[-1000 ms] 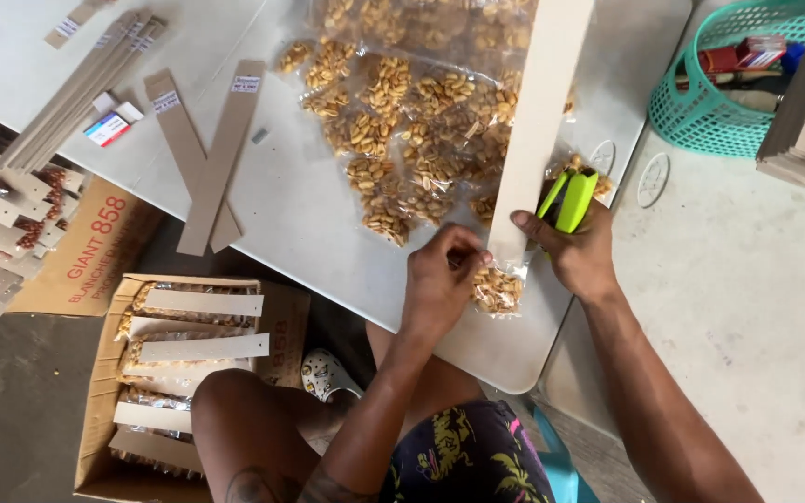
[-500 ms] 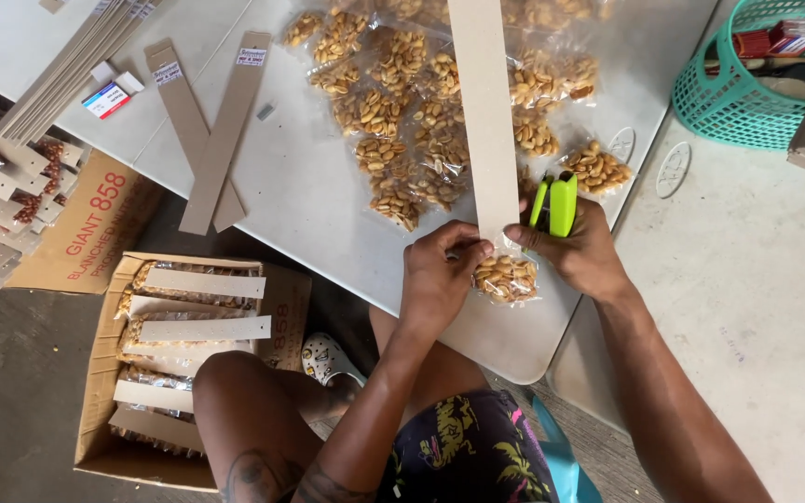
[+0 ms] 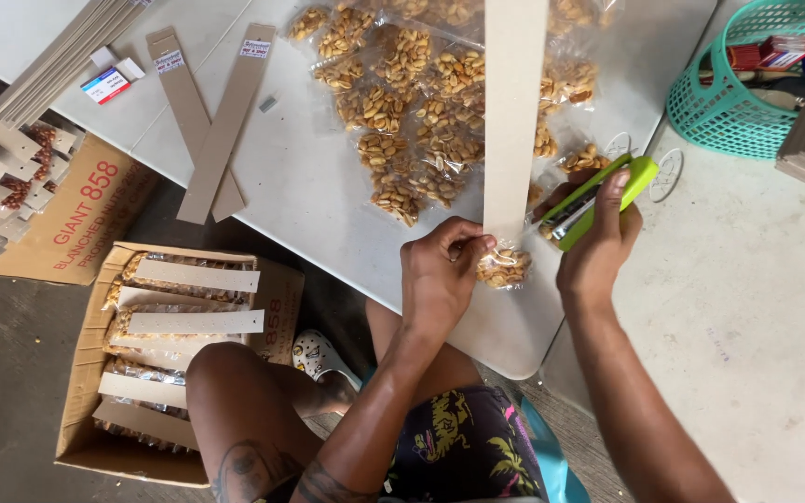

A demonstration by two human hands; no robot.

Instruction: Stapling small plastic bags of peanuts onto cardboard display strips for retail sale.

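My left hand (image 3: 440,275) pinches a small clear packet of peanuts (image 3: 503,267) against the lower end of a long brown cardboard strip (image 3: 512,112) that lies over the white table (image 3: 309,177). A lime-green stapler (image 3: 598,200) is gripped in my right hand (image 3: 598,251), its jaws close to the strip's edge just right of the packet. Several more peanut packets (image 3: 402,93) lie spread on the table beyond the strip.
Two loose cardboard strips (image 3: 211,121) and a small box (image 3: 106,86) lie at the table's left. A carton (image 3: 156,363) on the floor holds finished strips with packets. A teal basket (image 3: 747,79) stands at the right. My bare knee (image 3: 235,391) is below the table edge.
The strip has swung from tilted to nearly straight up and down. My right hand has brought the stapler in closer to the strip's lower end, and my left hand has stayed on the packet.
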